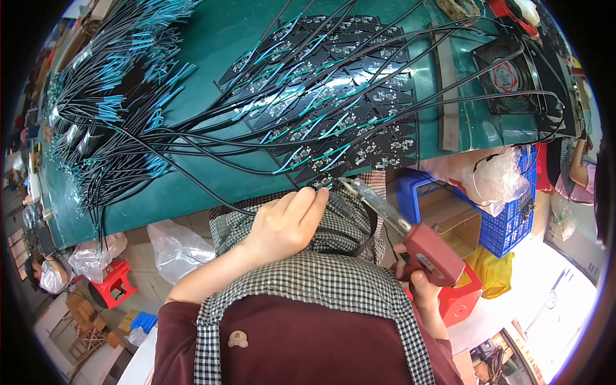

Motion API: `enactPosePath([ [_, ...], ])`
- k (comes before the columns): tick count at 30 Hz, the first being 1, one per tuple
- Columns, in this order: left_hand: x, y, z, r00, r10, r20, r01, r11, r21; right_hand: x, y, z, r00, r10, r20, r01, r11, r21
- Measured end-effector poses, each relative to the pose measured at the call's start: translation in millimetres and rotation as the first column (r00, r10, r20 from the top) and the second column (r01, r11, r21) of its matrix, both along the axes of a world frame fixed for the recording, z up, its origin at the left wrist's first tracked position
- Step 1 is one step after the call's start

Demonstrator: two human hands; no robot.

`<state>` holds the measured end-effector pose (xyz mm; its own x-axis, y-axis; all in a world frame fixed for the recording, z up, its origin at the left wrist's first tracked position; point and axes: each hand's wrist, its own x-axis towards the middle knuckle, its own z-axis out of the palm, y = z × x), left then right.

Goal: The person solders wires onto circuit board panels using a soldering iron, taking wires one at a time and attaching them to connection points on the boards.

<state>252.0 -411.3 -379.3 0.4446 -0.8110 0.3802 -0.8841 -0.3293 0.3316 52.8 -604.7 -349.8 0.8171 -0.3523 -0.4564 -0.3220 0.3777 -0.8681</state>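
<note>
My left hand [289, 221] is closed in a pinch at the near edge of the green table. A black cable [212, 194] runs into it from the left, and a bit of wire shows at the fingertips. Just beyond lies a black circuit board [321, 174], at the near end of a spread of similar boards [346, 83]. My right hand [425, 294] grips a dark red soldering gun [433, 255]. Its metal tip points up and left, close to my left fingertips. Whether the tip touches the board or wire, I cannot tell.
A large bundle of black cables with blue ends [109, 122] covers the left of the green table [212, 58]. Several cables cross the boards. A fan [507, 77] stands at the right. Below it are blue crates [507, 221] and a red stool [461, 301].
</note>
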Motion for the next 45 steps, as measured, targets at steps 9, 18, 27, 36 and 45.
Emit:
enactPosePath([
  [9, 3, -3, 3, 0.998, 0.031, -0.055, -0.035, 0.997, -0.073, 8, -1, 4, 0.998, -0.005, 0.065, 0.007, 1.000, -0.029],
  [18, 8, -8, 12, 0.856, 0.169, -0.489, -0.277, 0.948, -0.157, 17, -2, 3, 0.997, -0.011, 0.071, 0.002, 0.991, 0.134],
  [27, 6, -9, 10, 0.897, 0.171, -0.408, -0.248, 0.958, -0.145, 17, -2, 0, 0.999, -0.028, 0.025, 0.025, 0.991, 0.135],
  [36, 8, -9, 8, 0.903, 0.172, -0.393, -0.245, 0.959, -0.143, 11, -6, -6, 0.994, 0.105, -0.027, -0.108, 0.979, -0.171],
  [45, 4, -10, 9, 0.900, 0.210, -0.382, -0.294, 0.940, -0.174, 13, -2, 9, 0.995, -0.102, 0.010, 0.102, 0.993, -0.057],
])
